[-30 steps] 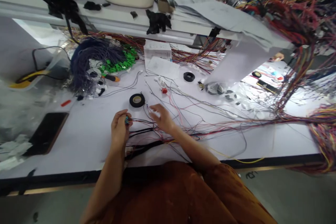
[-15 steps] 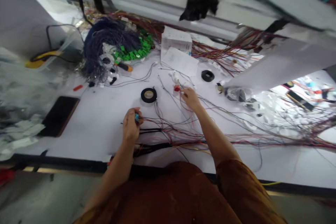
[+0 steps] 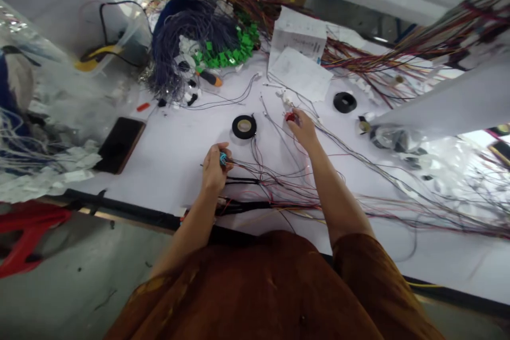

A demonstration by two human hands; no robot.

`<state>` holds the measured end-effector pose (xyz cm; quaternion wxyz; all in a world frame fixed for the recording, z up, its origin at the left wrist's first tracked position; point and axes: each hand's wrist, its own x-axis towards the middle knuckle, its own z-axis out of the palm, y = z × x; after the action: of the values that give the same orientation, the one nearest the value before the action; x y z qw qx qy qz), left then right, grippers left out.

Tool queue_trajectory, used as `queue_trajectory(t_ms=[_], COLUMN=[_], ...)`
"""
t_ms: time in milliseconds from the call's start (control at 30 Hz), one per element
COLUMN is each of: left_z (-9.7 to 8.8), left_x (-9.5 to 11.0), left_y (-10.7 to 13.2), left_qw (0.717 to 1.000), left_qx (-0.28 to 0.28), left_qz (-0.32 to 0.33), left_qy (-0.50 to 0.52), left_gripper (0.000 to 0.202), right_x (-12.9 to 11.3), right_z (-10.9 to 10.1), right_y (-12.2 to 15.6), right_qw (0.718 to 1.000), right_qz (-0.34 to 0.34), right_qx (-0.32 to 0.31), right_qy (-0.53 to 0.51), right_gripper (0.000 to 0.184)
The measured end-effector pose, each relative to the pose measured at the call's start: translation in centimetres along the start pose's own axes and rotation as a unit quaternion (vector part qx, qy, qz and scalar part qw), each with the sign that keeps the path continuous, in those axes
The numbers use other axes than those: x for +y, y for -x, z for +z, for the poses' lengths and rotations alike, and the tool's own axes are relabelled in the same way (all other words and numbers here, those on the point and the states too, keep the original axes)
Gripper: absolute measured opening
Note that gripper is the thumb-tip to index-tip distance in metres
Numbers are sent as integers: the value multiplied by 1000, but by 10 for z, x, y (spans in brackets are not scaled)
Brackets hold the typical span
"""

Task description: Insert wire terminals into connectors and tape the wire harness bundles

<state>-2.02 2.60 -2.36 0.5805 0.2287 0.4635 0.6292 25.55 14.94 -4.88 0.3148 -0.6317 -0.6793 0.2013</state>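
My left hand [image 3: 214, 170] is closed around a small blue connector [image 3: 223, 158] from which thin wires run to the right across the white table [image 3: 159, 159]. My right hand [image 3: 305, 130] reaches forward, its fingertips closed on a small red connector [image 3: 289, 116] attached to thin wires. A roll of black tape [image 3: 244, 127] lies between the two hands, a little farther from me. Loose red, black and purple wires [image 3: 279, 186] spread under my right forearm.
A dark phone [image 3: 119, 144] lies at the left. A bundle of purple wires [image 3: 179, 37] with green connectors [image 3: 227, 53] sits at the back, beside a white box [image 3: 298, 37] and a paper sheet. A second black tape roll [image 3: 345, 102] lies right of the paper. Coloured wire harnesses [image 3: 418, 48] fill the right.
My right hand moved forward from the wires near my left hand to the red connector and closed on it. The view tilted down and shifted left. My left hand kept the blue connector.
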Motion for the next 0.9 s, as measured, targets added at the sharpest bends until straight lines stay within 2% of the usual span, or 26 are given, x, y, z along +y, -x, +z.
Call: queue_trajectory(t_ms=[133,233,300,367,467,533,633,700,800,900], left_z=[-3,-2,0,2,3,3,4,5,6,7], left_x=[-2,-2,-1,-1,-1,-1,0,1,1,-1], left_y=[0,-1,0,1,2,2,3,4,3,2], left_qw=[1000,999,999,999,999,999,999,999,999,999], left_qx=[0,-5,-6,-2,2,5,8,4,-1,5], left_qz=[2,28,31,23,12,11,6,-1,-4,-1], left_qy=[-22,-31,-38,-43,-43,-42,-47,-52,-52,-42], left_gripper=[39,40,41,42,42,43,44,45,45,45], right_x=[-11,-23,-36,-51,-59,-50,-21,-3,10,14], right_z=[0,-4,-6,-9,-17,-28,-51,-65,-76,-80], right_y=[-11,-6,4,14,16,4,-22,-36,-44,-39], right_qw=[998,992,986,976,975,978,963,953,962,975], right_qz=[-31,-40,5,35,3,32,169,216,203,163], right_qx=[-16,-46,-28,15,43,38,32,18,-30,-101], right_qy=[52,113,166,214,217,203,209,210,181,111], right_gripper=[45,36,39,44,43,39,37,32,18,17])
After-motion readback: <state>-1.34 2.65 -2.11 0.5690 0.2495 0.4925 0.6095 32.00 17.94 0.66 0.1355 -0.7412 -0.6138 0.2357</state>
